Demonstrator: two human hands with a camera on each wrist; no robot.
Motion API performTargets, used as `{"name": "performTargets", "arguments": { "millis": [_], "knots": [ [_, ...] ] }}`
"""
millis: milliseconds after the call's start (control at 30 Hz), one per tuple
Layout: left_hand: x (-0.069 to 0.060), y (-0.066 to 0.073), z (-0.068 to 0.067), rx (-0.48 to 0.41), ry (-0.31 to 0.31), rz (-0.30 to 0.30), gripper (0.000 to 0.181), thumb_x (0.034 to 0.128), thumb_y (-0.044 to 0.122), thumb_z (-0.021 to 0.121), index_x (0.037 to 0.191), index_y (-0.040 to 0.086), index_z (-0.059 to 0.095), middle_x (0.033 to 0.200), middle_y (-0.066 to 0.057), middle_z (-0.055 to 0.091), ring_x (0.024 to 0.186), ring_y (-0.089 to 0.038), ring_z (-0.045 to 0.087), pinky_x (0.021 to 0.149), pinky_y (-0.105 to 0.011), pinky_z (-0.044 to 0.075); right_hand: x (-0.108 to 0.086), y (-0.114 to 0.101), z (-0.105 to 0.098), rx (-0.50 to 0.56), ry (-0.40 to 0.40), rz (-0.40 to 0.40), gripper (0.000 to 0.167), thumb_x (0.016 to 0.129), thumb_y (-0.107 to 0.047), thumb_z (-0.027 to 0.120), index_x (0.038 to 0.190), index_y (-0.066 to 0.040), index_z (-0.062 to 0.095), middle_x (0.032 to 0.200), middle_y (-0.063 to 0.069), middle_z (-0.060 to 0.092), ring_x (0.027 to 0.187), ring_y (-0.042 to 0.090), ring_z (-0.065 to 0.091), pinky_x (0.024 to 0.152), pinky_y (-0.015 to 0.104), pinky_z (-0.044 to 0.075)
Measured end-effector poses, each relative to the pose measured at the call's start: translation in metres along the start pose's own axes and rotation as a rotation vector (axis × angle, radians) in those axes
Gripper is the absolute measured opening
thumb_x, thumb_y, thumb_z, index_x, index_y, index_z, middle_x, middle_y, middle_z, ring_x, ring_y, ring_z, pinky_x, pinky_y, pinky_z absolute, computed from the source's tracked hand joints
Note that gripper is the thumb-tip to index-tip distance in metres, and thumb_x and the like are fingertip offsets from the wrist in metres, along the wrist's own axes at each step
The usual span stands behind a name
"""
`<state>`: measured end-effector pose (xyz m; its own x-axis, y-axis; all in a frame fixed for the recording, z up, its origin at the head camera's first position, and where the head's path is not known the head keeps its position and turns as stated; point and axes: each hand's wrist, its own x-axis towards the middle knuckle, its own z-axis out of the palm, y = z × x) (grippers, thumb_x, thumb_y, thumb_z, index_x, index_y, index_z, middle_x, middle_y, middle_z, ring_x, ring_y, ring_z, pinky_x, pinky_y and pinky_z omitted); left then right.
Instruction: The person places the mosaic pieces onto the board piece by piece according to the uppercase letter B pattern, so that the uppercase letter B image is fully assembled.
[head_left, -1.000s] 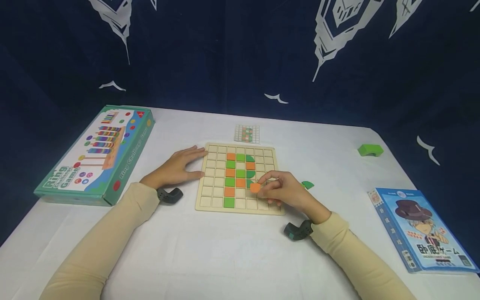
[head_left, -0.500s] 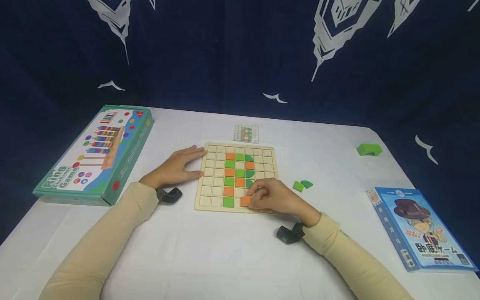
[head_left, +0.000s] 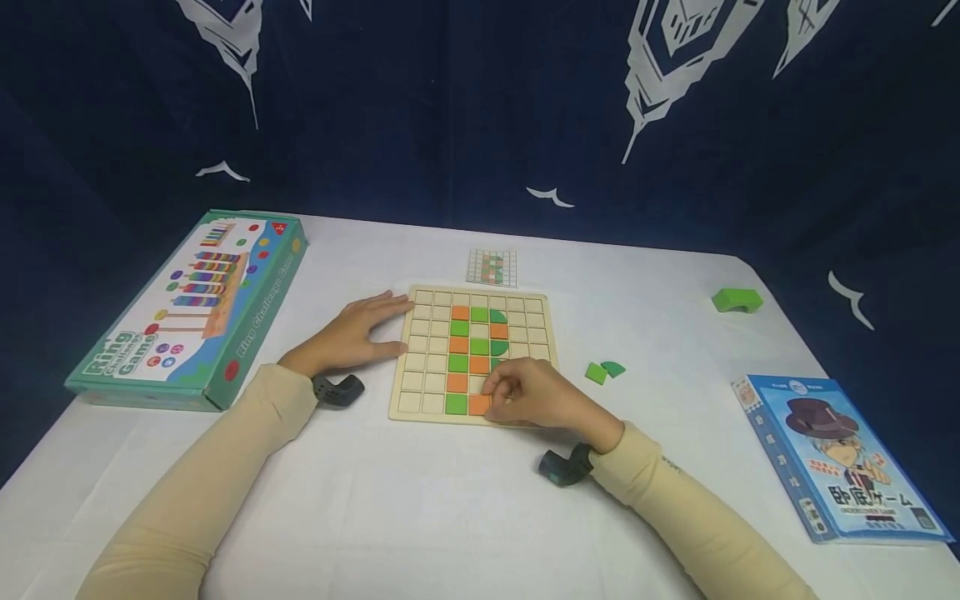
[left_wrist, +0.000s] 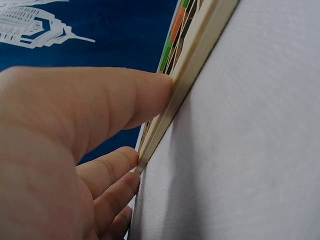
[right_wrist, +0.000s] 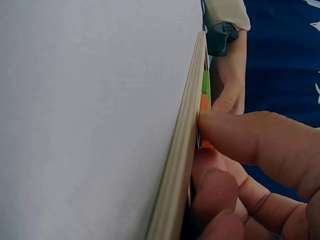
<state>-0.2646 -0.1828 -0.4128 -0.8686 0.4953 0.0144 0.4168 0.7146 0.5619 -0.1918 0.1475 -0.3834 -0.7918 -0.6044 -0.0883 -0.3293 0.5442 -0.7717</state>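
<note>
A wooden grid board (head_left: 420,383) lies on the table, with green and orange squares and green quarter-round tiles in its cells. At its left edge rests my left hand (head_left: 352,335), fingers spread, with the thumb (left_wrist: 145,95) and fingertips touching the rim. My right hand (head_left: 543,392) is over the lower right of the board. Its thumb and fingertips pinch the right side of an orange square tile (head_left: 478,405), which lies in the bottom row beside a green square tile (head_left: 456,404). The right hand hides several cells there.
A small pattern card (head_left: 492,267) lies behind the board. To the right are a loose green square (head_left: 596,373), a green quarter-round tile (head_left: 613,368) and a green arch block (head_left: 737,300). Game boxes stand left (head_left: 187,308) and right (head_left: 843,458).
My right hand has moved left and toward the board's front edge with the orange square tile, which now lies in the bottom row. The left hand stays where it was.
</note>
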Motion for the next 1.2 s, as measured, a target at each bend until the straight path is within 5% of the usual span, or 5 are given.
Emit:
{"name": "performTargets", "arguments": {
  "millis": [433, 600, 1000, 1200],
  "knots": [
    [0.002, 0.001, -0.001, 0.003, 0.002, 0.002, 0.078, 0.0998, 0.034, 0.072, 0.167, 0.008, 0.042, 0.175, -0.014, 0.033, 0.166, -0.037, 0.016, 0.132, -0.063, 0.01, 0.0, 0.002, -0.002, -0.018, -0.021, -0.029, 0.02, 0.087, -0.001, 0.085, 0.105, -0.001, 0.077, 0.08, -0.007, 0.07, 0.062, 0.008, 0.049, 0.059, 0.021, 0.041],
    [0.003, 0.0, 0.0, 0.004, -0.001, 0.005, 0.078, 0.1002, 0.034, 0.072, 0.167, 0.007, 0.042, 0.175, -0.014, 0.034, 0.166, -0.037, 0.016, 0.132, -0.063, 0.01, -0.003, 0.008, -0.012, 0.061, -0.084, -0.078, 0.02, 0.094, -0.002, 0.082, 0.113, 0.001, 0.077, 0.089, -0.003, 0.073, 0.062, 0.008, 0.05, 0.058, 0.02, 0.042],
    [0.001, -0.001, 0.001, -0.006, -0.003, -0.008, 0.078, 0.101, 0.034, 0.071, 0.168, 0.009, 0.04, 0.177, -0.014, 0.03, 0.166, -0.037, 0.014, 0.132, -0.064, 0.008, -0.019, 0.029, -0.054, 0.323, -0.115, -0.03, 0.028, 0.1, 0.004, 0.07, 0.126, 0.015, 0.069, 0.091, 0.004, 0.072, 0.064, 0.008, 0.055, 0.058, 0.022, 0.05],
    [0.0, -0.002, 0.001, -0.009, -0.004, -0.022, 0.078, 0.1013, 0.035, 0.071, 0.168, 0.01, 0.04, 0.177, -0.013, 0.029, 0.166, -0.037, 0.014, 0.132, -0.065, 0.008, -0.03, 0.051, -0.083, 0.329, -0.043, -0.003, 0.031, 0.101, 0.003, 0.065, 0.129, 0.017, 0.066, 0.093, 0.004, 0.071, 0.067, 0.01, 0.054, 0.058, 0.025, 0.049]
  ]
}}
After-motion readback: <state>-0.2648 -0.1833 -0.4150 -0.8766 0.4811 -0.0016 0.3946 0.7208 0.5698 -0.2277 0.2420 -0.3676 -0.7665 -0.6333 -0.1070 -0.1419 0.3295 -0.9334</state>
